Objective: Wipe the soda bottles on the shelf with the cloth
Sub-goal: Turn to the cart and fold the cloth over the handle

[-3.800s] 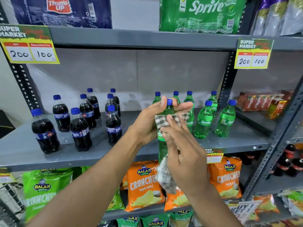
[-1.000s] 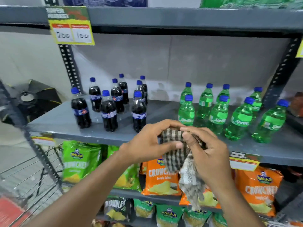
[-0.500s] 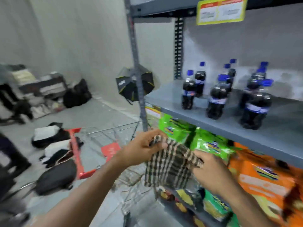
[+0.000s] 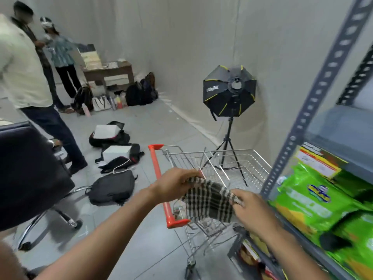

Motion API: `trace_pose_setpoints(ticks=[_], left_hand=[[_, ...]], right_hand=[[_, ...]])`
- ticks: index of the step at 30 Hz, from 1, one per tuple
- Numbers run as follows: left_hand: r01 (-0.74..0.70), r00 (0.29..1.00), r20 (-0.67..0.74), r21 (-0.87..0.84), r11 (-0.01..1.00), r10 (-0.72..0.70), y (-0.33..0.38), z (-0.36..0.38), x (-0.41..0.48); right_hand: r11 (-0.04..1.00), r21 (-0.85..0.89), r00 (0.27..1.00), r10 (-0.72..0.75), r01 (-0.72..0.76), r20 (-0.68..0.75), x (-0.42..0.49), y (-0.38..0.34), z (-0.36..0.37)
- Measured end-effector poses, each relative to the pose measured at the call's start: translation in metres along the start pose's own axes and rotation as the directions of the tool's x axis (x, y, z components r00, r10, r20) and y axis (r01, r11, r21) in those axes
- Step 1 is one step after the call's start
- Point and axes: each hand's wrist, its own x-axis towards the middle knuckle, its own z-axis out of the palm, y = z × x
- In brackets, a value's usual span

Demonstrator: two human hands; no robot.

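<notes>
A checked black-and-white cloth (image 4: 207, 199) is stretched between both my hands, hanging over a wire shopping cart. My left hand (image 4: 175, 183) pinches its upper left corner. My right hand (image 4: 252, 211) grips its right edge. The grey shelf (image 4: 339, 126) stands at the right edge of the view, with only its end showing. No soda bottles are in view.
A shopping cart (image 4: 214, 164) with an orange handle stands right below my hands. Green snack bags (image 4: 314, 199) fill the lower shelf. A softbox light on a tripod (image 4: 230, 91) stands behind the cart. Backpacks (image 4: 113, 186) lie on the floor; a black chair (image 4: 30, 174) and people (image 4: 26, 77) are on the left.
The view has swung left, away from the shelf, so the soda bottles have left the frame. Both hands have kept hold of the cloth, which now hangs over the cart.
</notes>
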Motion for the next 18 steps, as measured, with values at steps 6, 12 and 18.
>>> trace_pose_setpoints(ticks=[6, 12, 18], left_hand=[[0.218, 0.976, -0.026, 0.07, 0.973, -0.217, -0.099, -0.03, -0.001], [0.255, 0.947, -0.166, -0.137, 0.957, -0.276, -0.147, -0.035, 0.0], [0.211, 0.961, -0.203, 0.095, 0.973, -0.189, -0.212, 0.028, -0.028]], right_hand=[[0.997, 0.066, 0.998, -0.036, 0.032, 0.052, 0.101, -0.056, 0.065], [0.979, 0.198, 0.998, -0.041, 0.049, -0.045, 0.171, -0.085, 0.111], [0.988, 0.087, 0.992, -0.125, 0.125, -0.013, 0.191, -0.056, 0.176]])
